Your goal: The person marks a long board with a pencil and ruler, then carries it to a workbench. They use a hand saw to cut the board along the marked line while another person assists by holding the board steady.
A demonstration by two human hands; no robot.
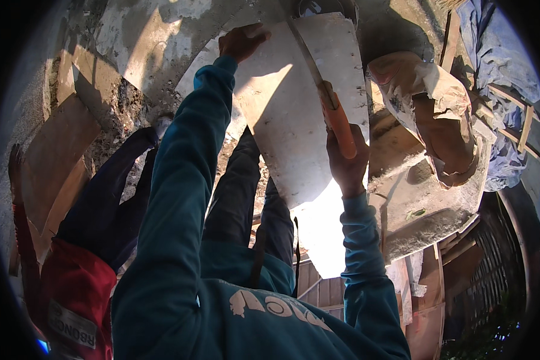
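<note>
Teal sweatshirt fabric (pixel 234 324) lies nearest the camera, its two sleeves reaching out to a broad pale board (pixel 282 138), which sits ahead of the body with a bright patch of sun on its near end. Over the right half of the board, the right hand (pixel 349 165) is closed around the orange handle of a saw (pixel 337 119), whose thin blade (pixel 306 55) runs past the board's far edge. At the board's far left, the left hand (pixel 241 43) has its fingers bent; from this angle I cannot tell whether they grip or only rest. Just beyond the far edge is a dark round container (pixel 311 8). Right of the board lie a crumpled paper sack (pixel 432 79) and, farther out, blue sheeting (pixel 509 66). Well left of the board is another person (pixel 81 276) in red, near brown panels (pixel 60 159).
</note>
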